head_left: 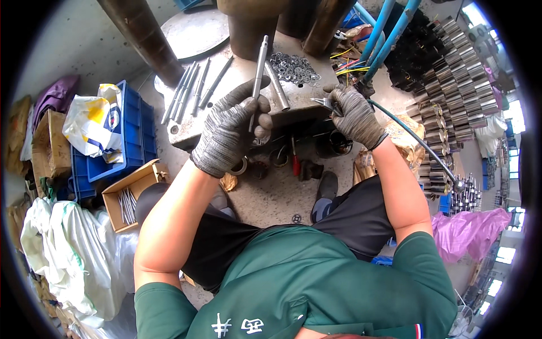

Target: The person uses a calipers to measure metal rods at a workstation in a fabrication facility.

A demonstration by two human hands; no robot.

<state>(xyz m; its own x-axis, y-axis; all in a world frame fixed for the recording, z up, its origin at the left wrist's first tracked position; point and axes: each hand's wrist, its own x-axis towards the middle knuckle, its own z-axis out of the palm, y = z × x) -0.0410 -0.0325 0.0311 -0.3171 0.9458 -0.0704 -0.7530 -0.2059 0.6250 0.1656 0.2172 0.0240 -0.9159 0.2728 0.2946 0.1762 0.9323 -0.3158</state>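
My left hand [226, 130], in a grey knit glove, is closed around a slim stepped metal shaft [261, 65] held upright above the near edge of the metal worktable [226, 110]. In my gloved right hand [358, 116] is a pair of pliers [320, 101]; their tips point left toward the shaft, apart from it, and their handles are mostly hidden in the palm. Between the hands a metal tube [276, 87] lies on the table. Behind it is a pile of small metal rings [293, 69]. Several similar shafts [199, 87] lie left of my left hand.
Thick metal columns [141, 39] rise from the worktable's back. Blue hoses [384, 34] stand at the right, near stacked metal cylinders [457, 73]. To the left are a blue crate [138, 124] and a cardboard box [130, 186] of rods. A red-handled tool [295, 161] is below the table.
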